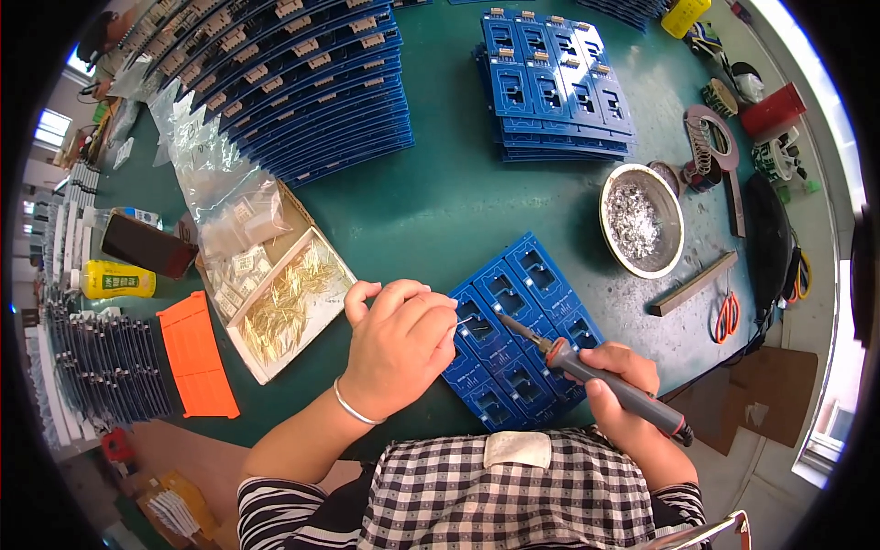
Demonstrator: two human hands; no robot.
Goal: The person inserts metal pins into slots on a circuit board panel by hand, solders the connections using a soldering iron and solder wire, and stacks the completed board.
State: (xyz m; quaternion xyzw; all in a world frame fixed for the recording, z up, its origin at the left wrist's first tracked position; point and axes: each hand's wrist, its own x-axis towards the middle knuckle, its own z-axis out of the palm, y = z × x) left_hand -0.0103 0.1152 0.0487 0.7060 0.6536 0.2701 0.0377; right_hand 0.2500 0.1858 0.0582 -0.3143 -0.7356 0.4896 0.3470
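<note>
My right hand (620, 385) is closed round the grey handle of a soldering iron (632, 400). The iron's tip points up and left, close over a blue circuit board panel (524, 344) with several cut-out sections. Above the panel's left edge, my left hand (403, 344) pinches a thin silvery solder wire (467, 321), its end near the board. Left of that hand, a cardboard box (341, 275) holds loose gold-coloured pins (291, 307) and small white connectors (240, 275). Whether the iron's tip touches the board, I cannot tell.
Stacked blue panels (559, 82) stand at the back, with a larger fanned stack (312, 101) at far left. A bowl of solder scraps (642, 220), a bar (694, 283) and orange-handled scissors (727, 317) lie right. A phone (147, 246), yellow bottle (117, 279) and orange tray (197, 356) lie left.
</note>
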